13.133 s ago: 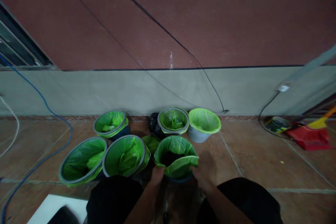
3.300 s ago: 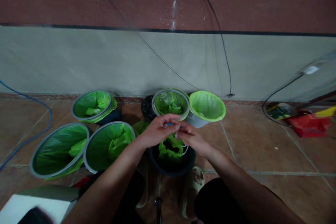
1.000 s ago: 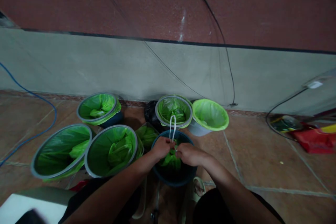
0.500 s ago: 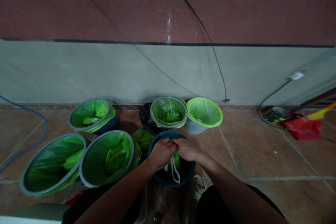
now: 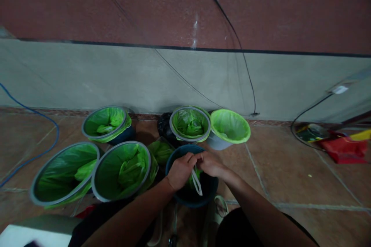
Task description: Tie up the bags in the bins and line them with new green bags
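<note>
Green bag | gathered shut since earlier | both hands' grip closed on white drawstring

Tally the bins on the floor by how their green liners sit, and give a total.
Bins with a green liner held under a grey ring: 4
White bin with a green liner folded over its rim: 1
Dark blue bin with its green bag gathered inside, under both hands: 1
Total: 6

Five green-lined bins stood by the wall; a red dustpan lay far right.
</note>
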`<state>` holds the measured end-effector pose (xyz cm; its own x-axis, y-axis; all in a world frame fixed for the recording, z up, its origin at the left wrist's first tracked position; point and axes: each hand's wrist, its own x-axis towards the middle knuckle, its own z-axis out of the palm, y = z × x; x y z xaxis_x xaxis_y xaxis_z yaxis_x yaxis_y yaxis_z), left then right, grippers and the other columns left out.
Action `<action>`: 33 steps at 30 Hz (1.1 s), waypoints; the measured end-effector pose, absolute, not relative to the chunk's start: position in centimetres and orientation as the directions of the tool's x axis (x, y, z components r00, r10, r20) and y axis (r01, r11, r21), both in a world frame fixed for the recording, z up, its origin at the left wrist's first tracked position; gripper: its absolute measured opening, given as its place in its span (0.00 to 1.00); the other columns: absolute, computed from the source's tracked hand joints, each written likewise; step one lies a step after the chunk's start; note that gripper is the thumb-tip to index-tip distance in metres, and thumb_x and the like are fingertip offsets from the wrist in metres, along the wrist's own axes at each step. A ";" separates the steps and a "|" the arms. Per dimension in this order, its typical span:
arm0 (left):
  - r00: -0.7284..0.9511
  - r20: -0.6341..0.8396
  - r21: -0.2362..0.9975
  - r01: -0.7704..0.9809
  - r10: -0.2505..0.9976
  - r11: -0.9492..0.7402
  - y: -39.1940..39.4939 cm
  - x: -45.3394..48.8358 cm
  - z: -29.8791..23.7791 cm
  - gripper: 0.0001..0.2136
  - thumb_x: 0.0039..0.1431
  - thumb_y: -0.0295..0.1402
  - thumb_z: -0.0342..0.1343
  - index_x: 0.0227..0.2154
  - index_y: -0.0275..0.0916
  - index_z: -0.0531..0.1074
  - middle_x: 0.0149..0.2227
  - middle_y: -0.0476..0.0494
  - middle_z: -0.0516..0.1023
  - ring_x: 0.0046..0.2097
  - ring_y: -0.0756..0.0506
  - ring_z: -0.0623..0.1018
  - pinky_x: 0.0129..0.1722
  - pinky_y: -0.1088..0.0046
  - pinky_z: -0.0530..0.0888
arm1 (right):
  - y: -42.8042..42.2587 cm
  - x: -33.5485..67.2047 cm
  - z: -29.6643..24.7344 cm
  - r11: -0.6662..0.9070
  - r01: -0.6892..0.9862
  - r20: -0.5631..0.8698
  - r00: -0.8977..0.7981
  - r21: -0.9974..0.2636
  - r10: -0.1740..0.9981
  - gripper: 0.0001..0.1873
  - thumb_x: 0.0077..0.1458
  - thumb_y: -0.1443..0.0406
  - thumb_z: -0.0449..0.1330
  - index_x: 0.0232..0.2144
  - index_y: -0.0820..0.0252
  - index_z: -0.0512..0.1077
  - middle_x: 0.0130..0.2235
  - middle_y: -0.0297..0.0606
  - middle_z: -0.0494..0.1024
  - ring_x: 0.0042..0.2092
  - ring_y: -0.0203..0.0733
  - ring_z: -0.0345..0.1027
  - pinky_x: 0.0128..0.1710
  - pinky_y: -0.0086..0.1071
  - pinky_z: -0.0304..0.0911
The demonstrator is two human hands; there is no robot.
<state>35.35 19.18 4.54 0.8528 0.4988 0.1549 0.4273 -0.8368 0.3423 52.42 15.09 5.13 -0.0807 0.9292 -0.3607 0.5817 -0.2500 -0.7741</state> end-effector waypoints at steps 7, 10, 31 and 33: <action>0.751 0.025 0.458 0.578 0.660 -0.676 20.0 35.5 5.0 0.06 0.68 0.32 0.49 0.38 0.40 0.71 0.37 0.45 0.77 0.37 0.46 0.77 0.37 0.73 0.71 | 15.1 52.5 6.6 -0.215 0.680 -0.266 0.031 -0.701 0.963 0.13 0.52 0.71 0.52 0.31 0.61 0.78 0.31 0.38 0.78 0.33 0.38 0.68 0.36 0.30 0.59; 0.712 0.010 0.527 0.593 0.702 -0.609 19.8 35.7 4.9 0.04 0.64 0.30 0.52 0.37 0.39 0.71 0.35 0.46 0.78 0.36 0.47 0.77 0.38 0.73 0.70 | 15.5 52.8 5.9 -0.214 0.732 -0.276 0.036 -0.647 0.961 0.11 0.55 0.69 0.52 0.25 0.59 0.73 0.29 0.37 0.75 0.31 0.37 0.64 0.34 0.30 0.57; 0.648 -0.241 0.432 0.738 0.723 -0.518 19.9 35.7 5.6 0.15 0.68 0.35 0.46 0.35 0.40 0.79 0.34 0.43 0.82 0.39 0.46 0.80 0.38 0.73 0.69 | 15.3 55.1 6.3 -0.308 0.618 -0.370 0.030 -0.723 0.929 0.10 0.47 0.58 0.65 0.26 0.59 0.74 0.22 0.30 0.72 0.25 0.35 0.63 0.27 0.28 0.55; 0.640 -0.256 0.430 0.746 0.724 -0.508 19.8 35.7 5.6 0.15 0.68 0.35 0.46 0.35 0.40 0.79 0.34 0.44 0.82 0.39 0.46 0.80 0.38 0.73 0.69 | 15.0 55.9 6.9 -0.322 0.741 -0.411 0.068 -0.590 0.909 0.10 0.44 0.62 0.68 0.31 0.59 0.77 0.28 0.34 0.77 0.31 0.39 0.69 0.31 0.30 0.59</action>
<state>35.69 19.85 5.62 0.6402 0.7244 -0.2557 0.7464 -0.5078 0.4301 55.90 15.04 6.94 0.0677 0.9093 -0.4106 0.7407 -0.3215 -0.5899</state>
